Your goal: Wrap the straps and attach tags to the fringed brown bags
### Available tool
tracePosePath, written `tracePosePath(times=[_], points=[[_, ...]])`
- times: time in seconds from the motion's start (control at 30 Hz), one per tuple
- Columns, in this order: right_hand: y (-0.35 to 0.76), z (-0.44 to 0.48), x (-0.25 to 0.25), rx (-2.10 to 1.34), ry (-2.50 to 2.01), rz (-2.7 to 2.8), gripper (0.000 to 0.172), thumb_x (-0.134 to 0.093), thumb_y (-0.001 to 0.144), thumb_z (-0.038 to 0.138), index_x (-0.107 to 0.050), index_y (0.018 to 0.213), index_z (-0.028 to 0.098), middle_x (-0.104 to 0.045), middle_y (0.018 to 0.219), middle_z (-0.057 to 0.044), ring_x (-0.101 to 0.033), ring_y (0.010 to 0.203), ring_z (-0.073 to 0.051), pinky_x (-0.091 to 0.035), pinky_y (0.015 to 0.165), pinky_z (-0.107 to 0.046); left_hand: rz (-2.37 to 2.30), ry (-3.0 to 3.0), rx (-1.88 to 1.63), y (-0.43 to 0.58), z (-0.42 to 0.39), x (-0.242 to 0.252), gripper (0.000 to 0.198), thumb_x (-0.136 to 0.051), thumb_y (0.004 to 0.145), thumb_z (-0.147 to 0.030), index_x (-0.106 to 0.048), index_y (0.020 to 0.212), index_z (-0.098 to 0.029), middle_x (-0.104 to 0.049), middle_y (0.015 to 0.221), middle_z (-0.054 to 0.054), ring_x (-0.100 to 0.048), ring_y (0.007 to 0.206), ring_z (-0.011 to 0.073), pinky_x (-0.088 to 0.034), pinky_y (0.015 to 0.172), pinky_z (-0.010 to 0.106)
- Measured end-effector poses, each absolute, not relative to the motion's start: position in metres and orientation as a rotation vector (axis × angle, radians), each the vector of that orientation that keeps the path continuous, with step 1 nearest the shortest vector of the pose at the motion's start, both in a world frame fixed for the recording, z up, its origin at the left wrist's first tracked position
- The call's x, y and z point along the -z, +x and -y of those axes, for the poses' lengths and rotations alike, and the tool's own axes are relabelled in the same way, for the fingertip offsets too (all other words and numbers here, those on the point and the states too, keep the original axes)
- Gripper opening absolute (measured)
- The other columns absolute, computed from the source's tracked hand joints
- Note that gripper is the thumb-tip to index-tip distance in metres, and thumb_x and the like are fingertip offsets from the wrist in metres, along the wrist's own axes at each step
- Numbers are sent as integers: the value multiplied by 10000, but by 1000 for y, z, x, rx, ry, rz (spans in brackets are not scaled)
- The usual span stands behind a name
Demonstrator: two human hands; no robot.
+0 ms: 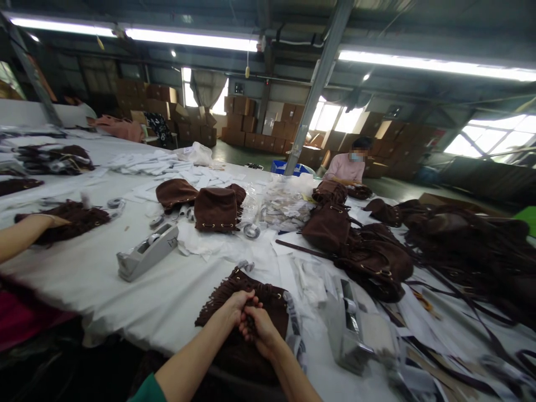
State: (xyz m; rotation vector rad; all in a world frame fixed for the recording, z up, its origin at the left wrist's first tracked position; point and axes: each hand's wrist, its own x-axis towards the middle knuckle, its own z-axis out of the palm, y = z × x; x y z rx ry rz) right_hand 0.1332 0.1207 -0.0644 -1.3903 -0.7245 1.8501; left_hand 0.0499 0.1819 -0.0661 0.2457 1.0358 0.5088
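Observation:
A dark brown fringed bag (274,312) lies on the white-covered table near its front edge, with metal eyelets along its far side and clear plastic wrapping at its right. Over its middle, my left hand (239,306) and my right hand (256,325) meet, fingers curled close together. Both seem closed on some of the bag's brown fringe, though the fingers hide most of what is between them. The fringe spreads out to the left of my left hand.
A grey tape dispenser (148,251) stands at left, another (349,329) at right. Brown bags (215,209) lie beyond, with more piled at right (456,240). Another person's arm (27,234) reaches in from the left. A masked person (345,167) sits across the table.

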Motion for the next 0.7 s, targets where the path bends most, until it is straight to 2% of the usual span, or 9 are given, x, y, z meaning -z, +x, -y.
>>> tracePosePath(times=[0.07,0.27,0.4,0.57,0.7], points=[[136,-116,63,-1830,-1443,735,218,-461,792,300,-530,640,160,-516,428,23,-385,303,-56,-251,318,-144,-1060,219,-536,55,-182,64,427,-418,925,-277,-478,520,-157,-548,454,43,-479,328,138,-354,343,222],[139,-103,61,-1762,-1592,834,228,-414,764,271,-535,602,165,-445,368,44,-258,258,-49,-148,290,-150,-1045,183,-657,63,-174,65,471,-415,917,-240,-411,450,-178,-452,381,17,-449,360,132,-398,421,230],[145,-98,61,-1650,-1678,972,262,-452,727,253,-558,505,163,-423,327,29,-296,258,-73,-171,306,-189,-1005,168,-741,65,-162,69,458,-452,901,-223,-404,448,-182,-451,393,4,-448,377,126,-415,464,245],[155,-94,62,-1403,-1704,1137,284,-572,671,200,-468,407,182,-418,378,29,-358,391,-81,-170,413,-220,-974,151,-803,61,-150,68,398,-547,869,-241,-419,496,-182,-464,420,-16,-460,396,115,-457,538,264],[155,-87,70,-1197,-1642,1324,310,-550,745,332,-485,484,179,-454,507,7,-370,506,-107,-179,471,-239,-969,140,-834,57,-145,68,329,-541,879,-215,-467,561,-171,-501,466,-15,-506,430,115,-479,570,262]])
